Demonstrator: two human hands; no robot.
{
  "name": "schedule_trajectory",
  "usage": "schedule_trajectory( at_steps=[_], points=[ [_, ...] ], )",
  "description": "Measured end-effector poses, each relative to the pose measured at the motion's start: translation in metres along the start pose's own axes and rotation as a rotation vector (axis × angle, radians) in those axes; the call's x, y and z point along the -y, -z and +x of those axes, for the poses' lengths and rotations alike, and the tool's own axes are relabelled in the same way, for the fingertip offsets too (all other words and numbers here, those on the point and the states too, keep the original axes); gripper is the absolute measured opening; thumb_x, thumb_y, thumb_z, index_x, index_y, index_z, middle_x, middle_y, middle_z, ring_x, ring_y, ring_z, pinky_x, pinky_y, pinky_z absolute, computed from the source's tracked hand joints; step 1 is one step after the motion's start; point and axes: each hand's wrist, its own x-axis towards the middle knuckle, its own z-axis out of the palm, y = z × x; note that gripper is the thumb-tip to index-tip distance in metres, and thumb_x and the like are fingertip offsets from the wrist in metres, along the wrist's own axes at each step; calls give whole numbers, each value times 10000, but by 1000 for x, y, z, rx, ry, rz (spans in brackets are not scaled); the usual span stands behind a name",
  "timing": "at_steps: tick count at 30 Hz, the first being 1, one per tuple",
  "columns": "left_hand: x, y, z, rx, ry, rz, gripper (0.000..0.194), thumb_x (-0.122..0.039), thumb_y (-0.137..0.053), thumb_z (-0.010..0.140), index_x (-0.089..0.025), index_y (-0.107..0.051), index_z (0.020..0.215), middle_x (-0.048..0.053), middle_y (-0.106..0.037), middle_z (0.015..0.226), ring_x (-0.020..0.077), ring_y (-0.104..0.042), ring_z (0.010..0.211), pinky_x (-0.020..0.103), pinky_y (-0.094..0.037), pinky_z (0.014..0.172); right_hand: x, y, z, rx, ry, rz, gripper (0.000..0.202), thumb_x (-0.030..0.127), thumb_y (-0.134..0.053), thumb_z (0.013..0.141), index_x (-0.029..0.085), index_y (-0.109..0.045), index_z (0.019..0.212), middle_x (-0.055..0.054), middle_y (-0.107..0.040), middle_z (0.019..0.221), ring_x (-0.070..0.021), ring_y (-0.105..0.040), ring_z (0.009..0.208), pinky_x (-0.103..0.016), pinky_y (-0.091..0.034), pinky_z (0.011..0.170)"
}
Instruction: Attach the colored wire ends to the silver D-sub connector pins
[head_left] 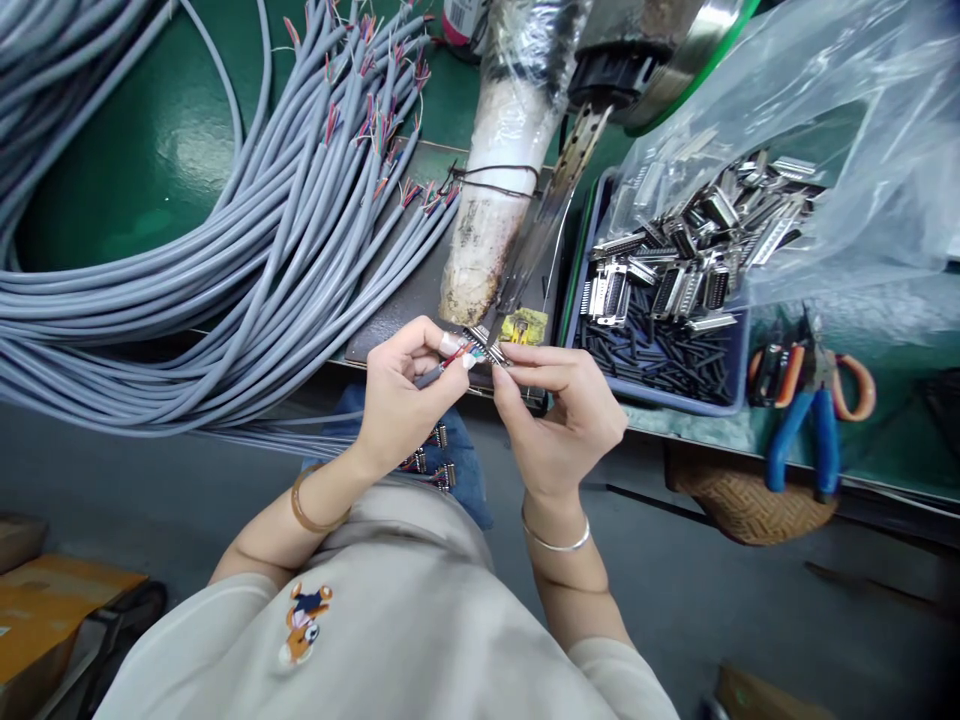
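My left hand (409, 385) pinches the end of a grey cable (430, 377), whose thin coloured wires (466, 350) fan out toward a metal connector (487, 346). Thumb and fingers of my right hand (559, 408) close on the right end of that connector. The dark tip of a soldering iron (544, 215) comes down from above and meets the connector between my hands. Left of the iron stands a white, plastic-wrapped tube (491, 190) bound with dark wire. A yellow sponge (523, 327) lies just behind my right fingertips.
Bundled grey cables (247, 260) cover the left. On the right, a blue tray (675, 395) holds metal connectors and black sleeves, with a plastic bag (862, 200) behind. Pliers (817, 400) lie near the edge. Wired connectors (442, 475) rest over my lap.
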Motion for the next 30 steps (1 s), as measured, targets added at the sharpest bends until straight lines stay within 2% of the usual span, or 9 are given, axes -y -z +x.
schedule_trajectory(
  at_steps=[8, 17, 25, 30],
  points=[
    [-4, -2, -2, -8, -70, 41, 166, -176, -773, 769, -177, -618, 709, -17, -649, 707, 59, -533, 574, 165, -424, 504, 4, 2, 5, -21, 36, -52, 173, 115, -796, 850, 250, -703, 907, 3, -795, 978, -184, -761, 895, -358, -623, 762],
    [-2, 1, 1, 4, 38, 15, 205, -188, -806, 734, -172, -604, 700, -31, -624, 674, 49, -519, 563, 156, -415, 511, 2, 0, 1, 4, 46, -63, 192, 100, -778, 854, 245, -654, 881, 16, -792, 955, -160, -760, 872, -319, -618, 772],
    [-9, -2, 0, -13, -47, 30, 178, -179, -780, 773, -176, -614, 708, -27, -637, 676, 52, -507, 549, 163, -414, 500, 9, 0, 8, -13, 66, -114, 194, 110, -805, 840, 255, -697, 911, 11, -791, 976, -166, -764, 878, -314, -630, 769],
    [-6, 2, 2, 29, 76, -14, 217, -172, -818, 723, -170, -601, 716, -20, -669, 711, 60, -577, 604, 157, -481, 569, 7, 2, 2, 20, 175, -207, 178, 133, -789, 854, 248, -658, 887, -13, -810, 1037, -145, -770, 836, -260, -628, 725]
  ],
)
